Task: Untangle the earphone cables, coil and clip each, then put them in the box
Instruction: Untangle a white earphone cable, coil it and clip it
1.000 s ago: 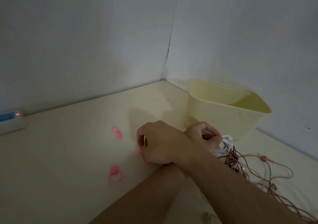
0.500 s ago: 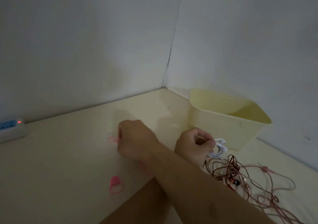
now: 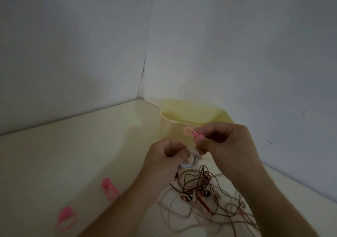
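1. Coiled white earphone cable (image 3: 61,162) sits pinched in my left hand (image 3: 164,156), raised above the desk (image 3: 73,145) before the pale yellow plastic box (image 3: 175,125).
2. My right hand (image 3: 224,142), which a moment ago reached across to the desk, now pinches a pink silicone loop clip (image 3: 191,132) just above the coil; clipping comes next, I judge.
3. Two more pink clips (image 3: 109,188) lie left; brown and pink tangled cables (image 3: 204,196) wait below.

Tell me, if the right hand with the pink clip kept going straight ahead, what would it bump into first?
Probably the yellow box. The right hand pinches the pink clip just in front of the box's near wall, though depth is hard to judge.
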